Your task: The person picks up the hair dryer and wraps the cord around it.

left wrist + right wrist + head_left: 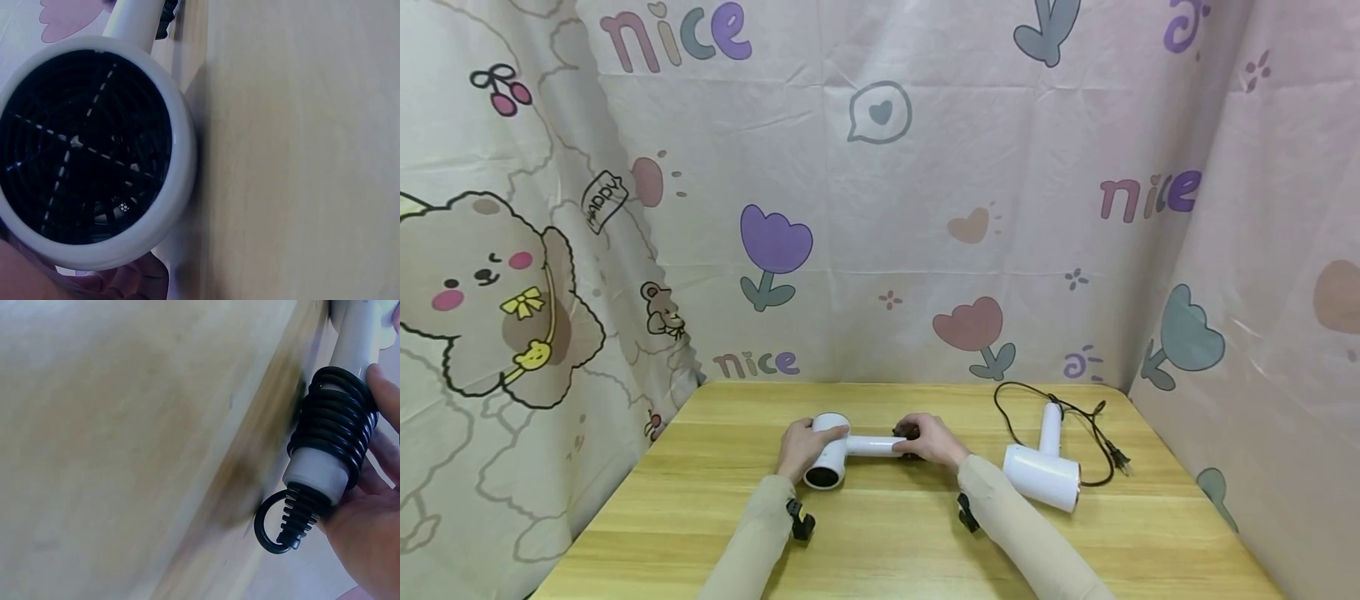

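A white hair dryer [872,447] is held sideways at the table's middle. My left hand [801,450] grips its barrel, thumb over the top. In the left wrist view the barrel's round end has a dark grille [81,150], with curled fingers [140,280] below it. The right hand [934,440] holds the end of the handle. Around that end a black cord [334,419] is wound in tight coils, as the right wrist view shows. Part of the coil is hidden behind the right hand in the head view.
A second white hair dryer [1041,477] lies to the right, its handle pointing away and its loose black cord [1105,446] looping to a plug [1120,460]. The wooden table [880,542] ends against a printed curtain [865,208] at the back and sides.
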Demonstrator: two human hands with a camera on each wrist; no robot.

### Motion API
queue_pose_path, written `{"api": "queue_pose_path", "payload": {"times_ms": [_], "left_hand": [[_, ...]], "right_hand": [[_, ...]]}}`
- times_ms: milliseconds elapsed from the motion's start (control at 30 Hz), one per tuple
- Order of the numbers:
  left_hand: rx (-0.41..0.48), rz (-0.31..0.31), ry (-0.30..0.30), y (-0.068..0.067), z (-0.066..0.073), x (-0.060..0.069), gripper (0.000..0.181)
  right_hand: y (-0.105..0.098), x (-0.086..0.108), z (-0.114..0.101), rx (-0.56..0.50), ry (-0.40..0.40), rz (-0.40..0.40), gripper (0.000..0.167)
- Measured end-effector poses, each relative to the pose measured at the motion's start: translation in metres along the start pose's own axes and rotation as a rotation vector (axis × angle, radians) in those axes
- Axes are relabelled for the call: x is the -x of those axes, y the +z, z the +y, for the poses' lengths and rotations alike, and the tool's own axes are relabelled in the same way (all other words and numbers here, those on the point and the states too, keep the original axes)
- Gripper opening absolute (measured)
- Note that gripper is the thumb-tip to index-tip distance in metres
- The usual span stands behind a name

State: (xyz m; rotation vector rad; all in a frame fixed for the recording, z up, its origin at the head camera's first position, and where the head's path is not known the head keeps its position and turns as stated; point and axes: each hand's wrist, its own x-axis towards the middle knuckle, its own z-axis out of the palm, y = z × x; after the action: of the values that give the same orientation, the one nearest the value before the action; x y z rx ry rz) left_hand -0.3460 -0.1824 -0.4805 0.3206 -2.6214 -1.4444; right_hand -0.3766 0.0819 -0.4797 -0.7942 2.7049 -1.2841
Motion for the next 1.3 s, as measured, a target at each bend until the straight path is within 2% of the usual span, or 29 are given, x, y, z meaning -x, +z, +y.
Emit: {"api": "queue_pose_path", "payload": {"times_ms": [200, 467, 633, 767, 933, 1100, 1300], "left_hand": [[-0.020, -0.008, 0.012, 0.000, 0.000, 0.000, 0.100], [-0.210, 0.076, 0.111, -0.006, 0.006, -0.001, 0.102], [-0.265, 0.070, 0.165, -0.007, 0.013, 0.002, 0.092], [-0.330, 0.037, 0.229, -0.006, 0.022, 0.007, 0.082], [-0.460, 0.009, 0.355, 0.000, 0.034, 0.015, 0.072], [-0.577, 0.046, 0.461, 0.012, 0.043, 0.020, 0.072], [-0.662, 0.071, 0.560, 0.034, 0.050, 0.025, 0.073]], "right_hand": [[-0.002, 0.001, 0.000, 0.039, -0.028, 0.021, 0.032], [-0.022, 0.008, -0.007, 0.144, -0.050, 0.044, 0.025], [-0.040, 0.016, -0.004, 0.233, 0.011, 0.039, 0.027], [-0.056, 0.023, -0.001, 0.281, 0.074, 0.056, 0.026], [-0.078, 0.037, 0.000, 0.324, 0.121, 0.064, 0.023], [-0.099, 0.052, 0.005, 0.390, 0.145, 0.046, 0.021], [-0.118, 0.065, 0.014, 0.444, 0.165, 0.030, 0.022]]}}
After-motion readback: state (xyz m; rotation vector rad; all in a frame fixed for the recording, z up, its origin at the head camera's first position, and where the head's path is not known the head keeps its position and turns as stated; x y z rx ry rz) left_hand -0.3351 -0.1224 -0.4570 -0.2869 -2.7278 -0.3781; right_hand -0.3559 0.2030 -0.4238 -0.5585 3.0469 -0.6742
